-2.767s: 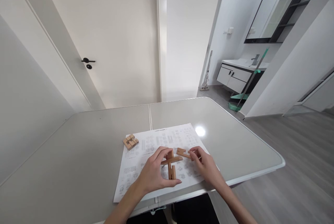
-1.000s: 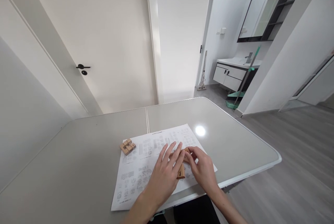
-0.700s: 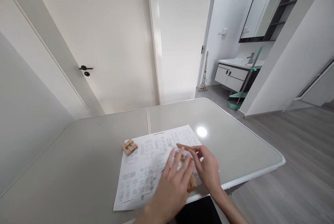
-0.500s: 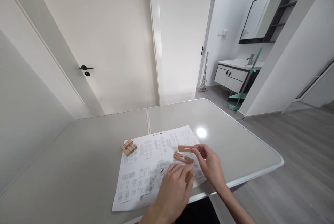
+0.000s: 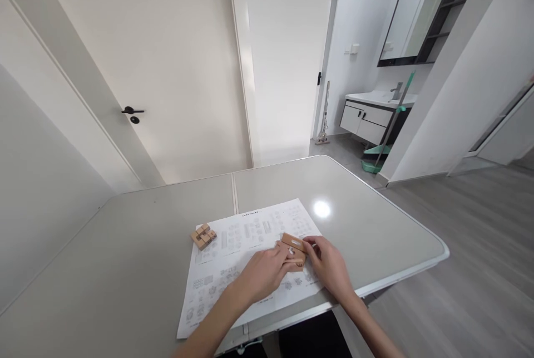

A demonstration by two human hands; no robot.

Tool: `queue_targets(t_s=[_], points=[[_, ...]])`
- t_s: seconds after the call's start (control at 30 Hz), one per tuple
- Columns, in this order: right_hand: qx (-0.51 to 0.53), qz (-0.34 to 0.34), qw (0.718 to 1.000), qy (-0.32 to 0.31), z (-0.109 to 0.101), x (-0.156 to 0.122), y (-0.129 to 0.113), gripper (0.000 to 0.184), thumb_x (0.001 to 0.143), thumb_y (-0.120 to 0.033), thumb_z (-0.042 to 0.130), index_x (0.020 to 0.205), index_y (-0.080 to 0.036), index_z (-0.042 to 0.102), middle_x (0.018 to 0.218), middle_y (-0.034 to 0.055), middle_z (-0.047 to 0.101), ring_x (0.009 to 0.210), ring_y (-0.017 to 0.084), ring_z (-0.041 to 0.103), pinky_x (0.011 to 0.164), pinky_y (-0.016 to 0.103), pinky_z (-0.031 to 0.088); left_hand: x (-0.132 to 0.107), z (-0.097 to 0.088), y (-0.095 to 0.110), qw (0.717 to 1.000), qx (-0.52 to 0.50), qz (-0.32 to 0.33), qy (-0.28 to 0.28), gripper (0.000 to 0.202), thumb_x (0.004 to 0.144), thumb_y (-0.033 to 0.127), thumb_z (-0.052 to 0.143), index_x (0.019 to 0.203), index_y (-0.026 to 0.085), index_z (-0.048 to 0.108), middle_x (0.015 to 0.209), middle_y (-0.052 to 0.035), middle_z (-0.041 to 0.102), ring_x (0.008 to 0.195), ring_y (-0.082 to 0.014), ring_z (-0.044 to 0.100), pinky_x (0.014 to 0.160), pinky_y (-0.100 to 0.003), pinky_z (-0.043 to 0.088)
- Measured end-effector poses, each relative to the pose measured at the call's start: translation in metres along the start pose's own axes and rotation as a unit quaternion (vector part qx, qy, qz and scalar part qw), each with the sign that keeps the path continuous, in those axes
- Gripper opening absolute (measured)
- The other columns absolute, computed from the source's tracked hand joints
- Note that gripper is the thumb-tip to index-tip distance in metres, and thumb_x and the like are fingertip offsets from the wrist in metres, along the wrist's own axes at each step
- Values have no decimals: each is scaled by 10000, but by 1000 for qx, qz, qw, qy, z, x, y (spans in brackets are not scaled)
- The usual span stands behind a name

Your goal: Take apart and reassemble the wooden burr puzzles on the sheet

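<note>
Between my hands, over the printed sheet (image 5: 233, 260), are several flat wooden puzzle pieces. My right hand (image 5: 329, 266) pinches the right end of a slotted wooden piece (image 5: 290, 239), the farthest of the group. My left hand (image 5: 262, 271) is closed around a narrow wooden piece (image 5: 295, 263) at the near side. A notched wooden piece (image 5: 297, 255) lies between these two, partly covered by my left fingers. Whether the pieces interlock or only touch, I cannot tell. A small block of wooden cubes (image 5: 203, 236) sits on the sheet's far left corner.
The grey table (image 5: 137, 258) has a raised pale rim and a seam across it. A white door (image 5: 167, 40) stands beyond the far edge. At the back right are a sink cabinet (image 5: 365, 118), a mop (image 5: 325, 118) and a green dustpan (image 5: 371, 166).
My left hand has moved up and forward, bringing its piece against the others. My right hand has lowered and turned the slotted piece beside the notched one. The view has shifted slightly.
</note>
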State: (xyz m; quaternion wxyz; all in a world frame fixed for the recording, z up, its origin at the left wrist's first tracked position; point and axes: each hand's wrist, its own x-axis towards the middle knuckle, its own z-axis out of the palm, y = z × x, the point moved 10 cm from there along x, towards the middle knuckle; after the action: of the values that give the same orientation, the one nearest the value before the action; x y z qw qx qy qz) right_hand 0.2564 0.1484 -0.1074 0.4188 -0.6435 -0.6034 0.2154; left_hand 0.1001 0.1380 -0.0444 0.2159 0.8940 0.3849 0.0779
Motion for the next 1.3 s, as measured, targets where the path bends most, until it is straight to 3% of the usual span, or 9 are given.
queue_targets(t_s=[0.13, 0.27, 0.4, 0.53, 0.8, 0.97, 1.1, 1.2, 1.3], points=[[-11, -20, 1000, -2, 1, 0, -5, 328, 995, -428, 444, 973, -237, 709, 1043, 81, 736, 791, 231, 711, 742, 350, 529, 8, 3, 9, 994, 20, 102, 23, 305, 1050, 434, 478, 952, 262, 711, 950, -24, 691, 945, -210, 668, 861, -334, 503], [-12, -28, 1000, -7, 1, -1, -9, 308, 999, -396, 440, 998, -237, 703, 1049, 77, 721, 800, 233, 705, 746, 360, 531, 11, -4, 5, 990, 53, 112, 63, 120, 972, 362, 653, 1013, 260, 700, 1012, -30, 658, 1007, -224, 624, 907, -376, 506], [8, -55, 998, -33, 4, -1, -15, 332, 1020, -372, 403, 1063, -232, 701, 1096, 95, 719, 919, 254, 699, 812, 376, 537, 12, -19, 0, 989, 41, 112, 91, 393, 890, 290, 766, 1249, 267, 606, 1204, -64, 624, 1134, -247, 581, 970, -415, 503], [25, -66, 996, -46, 6, -1, -16, 319, 1021, -363, 405, 1089, -235, 690, 1100, 89, 734, 1013, 267, 686, 863, 389, 534, 21, -21, -3, 988, 59, 133, 50, 483, 848, 278, 812, 1286, 297, 609, 1319, -64, 599, 1260, -268, 524, 1033, -438, 474], [21, -39, 999, -27, 5, 0, -11, 306, 982, -389, 454, 1064, -219, 694, 1004, 76, 766, 837, 235, 713, 758, 344, 540, 43, -16, 5, 975, 146, 165, -6, 410, 763, 399, 867, 1136, 289, 739, 1266, -70, 652, 1262, -294, 528, 1034, -433, 452], [28, -14, 999, -6, -1, 0, -8, 358, 965, -419, 451, 1125, -201, 684, 933, 71, 767, 723, 222, 694, 680, 324, 534, 44, -23, -12, 979, 171, 108, -6, 269, 712, 407, 861, 907, 238, 785, 1214, -84, 691, 1230, -319, 546, 1025, -423, 443], [33, -1, 999, -10, -2, -2, -5, 394, 962, -446, 443, 1174, -200, 665, 864, 54, 749, 645, 210, 654, 646, 321, 527, 26, -48, -58, 983, 182, 7, 32, 195, 667, 387, 827, 665, 209, 746, 1192, -114, 698, 1214, -361, 542, 1028, -454, 434], [33, 1, 999, -16, -3, -4, -7, 383, 951, -447, 451, 1139, -200, 676, 836, 52, 741, 626, 206, 637, 640, 322, 524, 3, -67, -97, 974, 193, -93, 66, 285, 729, 460, 749, 594, 210, 726, 1228, -130, 688, 1252, -388, 505, 1021, -486, 435], [33, 3, 999, -22, -3, -5, -9, 377, 953, -452, 446, 1118, -201, 675, 863, 63, 740, 641, 211, 634, 640, 325, 519, -15, -78, -121, 959, 208, -172, 84, 394, 730, 538, 723, 512, 212, 682, 1250, -142, 686, 1260, -423, 482, 1023, -542, 417]])
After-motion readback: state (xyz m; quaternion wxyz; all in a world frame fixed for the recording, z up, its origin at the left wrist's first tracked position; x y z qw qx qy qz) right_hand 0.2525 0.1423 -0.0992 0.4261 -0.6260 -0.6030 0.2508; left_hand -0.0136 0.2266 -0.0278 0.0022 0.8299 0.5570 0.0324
